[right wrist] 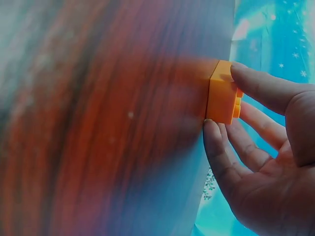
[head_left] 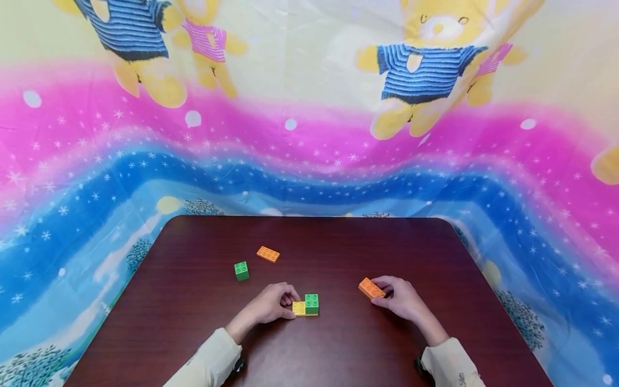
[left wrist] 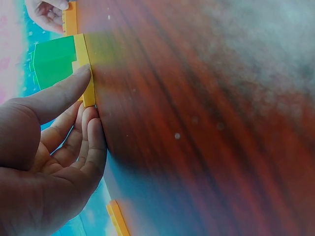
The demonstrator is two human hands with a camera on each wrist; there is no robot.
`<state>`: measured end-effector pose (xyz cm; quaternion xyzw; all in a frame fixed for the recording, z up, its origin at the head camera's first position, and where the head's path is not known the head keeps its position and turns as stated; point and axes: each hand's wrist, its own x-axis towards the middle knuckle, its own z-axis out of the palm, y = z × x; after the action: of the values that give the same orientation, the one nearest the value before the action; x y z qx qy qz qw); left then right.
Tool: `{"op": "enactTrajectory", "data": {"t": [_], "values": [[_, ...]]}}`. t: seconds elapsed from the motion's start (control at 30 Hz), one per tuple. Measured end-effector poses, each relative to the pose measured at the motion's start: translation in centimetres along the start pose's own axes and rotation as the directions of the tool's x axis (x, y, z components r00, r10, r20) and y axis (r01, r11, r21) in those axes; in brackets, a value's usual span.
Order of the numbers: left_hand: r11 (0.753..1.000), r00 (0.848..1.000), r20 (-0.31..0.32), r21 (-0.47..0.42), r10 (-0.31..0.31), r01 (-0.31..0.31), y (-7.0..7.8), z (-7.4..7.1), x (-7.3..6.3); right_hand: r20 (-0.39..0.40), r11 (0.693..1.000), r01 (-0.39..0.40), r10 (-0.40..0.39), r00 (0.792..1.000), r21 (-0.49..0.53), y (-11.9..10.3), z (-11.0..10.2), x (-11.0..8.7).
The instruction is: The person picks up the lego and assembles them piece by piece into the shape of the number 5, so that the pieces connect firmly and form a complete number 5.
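My left hand (head_left: pixel 271 304) pinches the left end of a thin yellow building plate (head_left: pixel 299 308) lying on the table. Stacked on the plate's right half is a green square block (head_left: pixel 311 303); the left wrist view shows the thumb against the yellow edge (left wrist: pixel 86 91). Off to the right, my right hand (head_left: pixel 398 296) holds an orange building block (head_left: pixel 371 288) between thumb and fingers. In the right wrist view that orange block (right wrist: pixel 221 96) is thick, with studs on top, and its base is at the tabletop.
A second green block (head_left: pixel 242 271) and a thin orange plate (head_left: pixel 268 254) lie farther back on the left side of the dark wooden table (head_left: pixel 338 242). Behind the table's far edge hangs a printed cloth (head_left: pixel 309 134) with bears.
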<state>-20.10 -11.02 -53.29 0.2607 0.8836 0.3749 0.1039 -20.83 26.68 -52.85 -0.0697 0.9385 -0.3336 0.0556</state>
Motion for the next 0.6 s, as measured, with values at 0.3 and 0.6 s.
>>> {"op": "enactTrajectory", "data": {"t": [0.3, 0.6], "values": [[1.0, 1.0, -0.002, -0.004, 0.003, -0.003, -0.01, -0.04, 0.02, 0.001, 1.0, 0.008, -0.008, 1.0, -0.01, -0.37, 0.15, 0.29], [1.0, 1.0, -0.006, -0.007, 0.013, -0.013, 0.09, -0.16, -0.15, 0.0, 1.0, 0.01, -0.01, 1.0, -0.018, -1.0, 0.21, 0.41]]}}
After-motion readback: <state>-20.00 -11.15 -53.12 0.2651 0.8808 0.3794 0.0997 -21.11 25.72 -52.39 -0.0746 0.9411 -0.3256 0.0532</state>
